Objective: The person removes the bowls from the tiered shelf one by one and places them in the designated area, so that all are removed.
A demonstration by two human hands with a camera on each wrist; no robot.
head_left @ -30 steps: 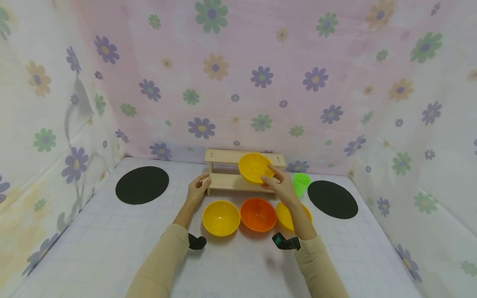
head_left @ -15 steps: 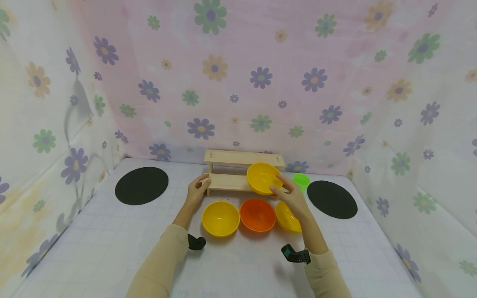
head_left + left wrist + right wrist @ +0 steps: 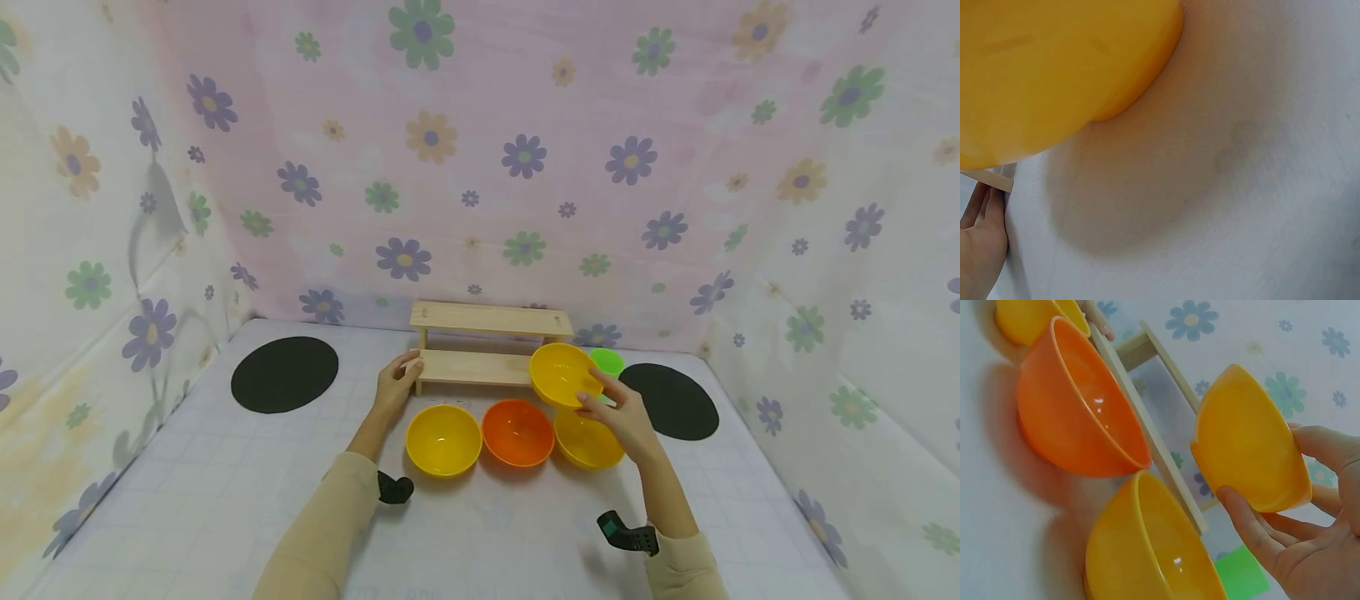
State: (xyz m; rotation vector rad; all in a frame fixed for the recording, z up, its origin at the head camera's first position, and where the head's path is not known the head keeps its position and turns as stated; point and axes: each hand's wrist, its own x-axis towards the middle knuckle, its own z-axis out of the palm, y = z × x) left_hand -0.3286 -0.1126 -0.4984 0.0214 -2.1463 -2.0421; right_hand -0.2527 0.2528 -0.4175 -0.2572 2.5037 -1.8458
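My right hand pinches the right rim of a yellow bowl, held tilted in the air at the right end of a two-step wooden shelf. In the right wrist view, the thumb and fingers lie on either side of that raised bowl. My left hand holds the left end of the shelf's lower board; the left wrist view shows only part of this hand by the board. In front of the shelf stand a yellow bowl, an orange bowl and another yellow bowl, side by side.
A bright green cup stands behind the raised bowl, partly hidden. One black round mat lies at the left and another black mat at the right. Flowered cloth walls enclose the white table.
My right hand has carried the yellow bowl rightward and lower, from in front of the shelf's upper board to its right end. My left hand has stayed at the shelf.
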